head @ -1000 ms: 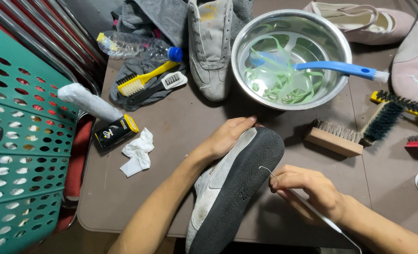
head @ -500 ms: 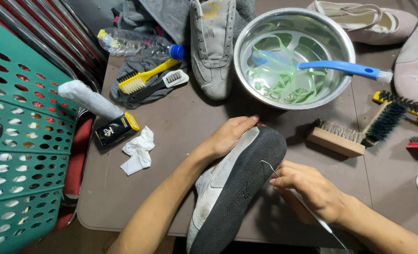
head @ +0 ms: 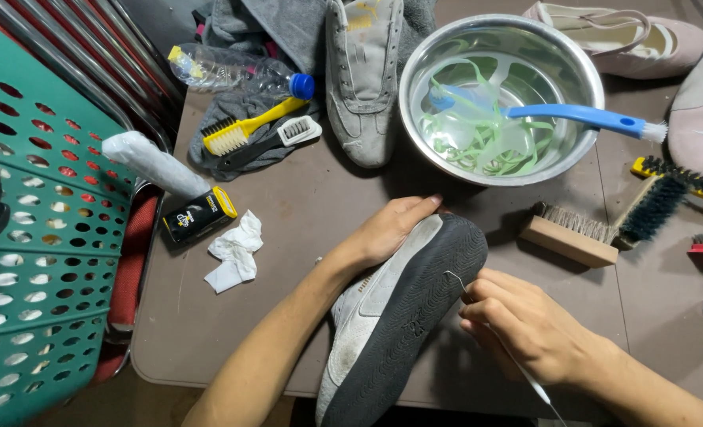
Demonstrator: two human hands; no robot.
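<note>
1. At the left edge of the frame stood a green perforated basket [head: 27, 261]. Beside it, on the brown table [head: 288, 198], lay a white tube [head: 152, 164], a black and yellow tube [head: 199, 215] and a crumpled white tissue [head: 234, 251]. These were well apart from the hands.

2. In the lower middle of the frame the left hand [head: 387, 228] lay on the upper side of a grey shoe [head: 383, 316], which was turned on its side so that the black sole faced right. Its fingers [head: 414, 207] were curved around the toe end and pressed on it; they were closed on the shoe.

3. Just right of the sole, the right hand [head: 525, 324] was closed on a thin metal tool [head: 456, 281]. The tip of it touched the sole edge near the toe, and the rest ran back under the fingers toward the lower edge of the frame.

4. What could go wrong, in my judgement: the tool was thin and pointed, and the sole rubber was curved. If the tip slipped off the edge, it could go toward the left hand, which held the shoe just beyond the toe. The shoe stood only on its narrow side, so a stronger push could also make it roll.

5. In the upper middle of the frame, a metal bowl [head: 580, 79] with green laces and a blue brush [head: 580, 117] stood near the toe of the shoe. A sudden movement could knock it.

6. At the right, a wooden brush [head: 569, 233] lay near the right hand, not touching it.
</note>
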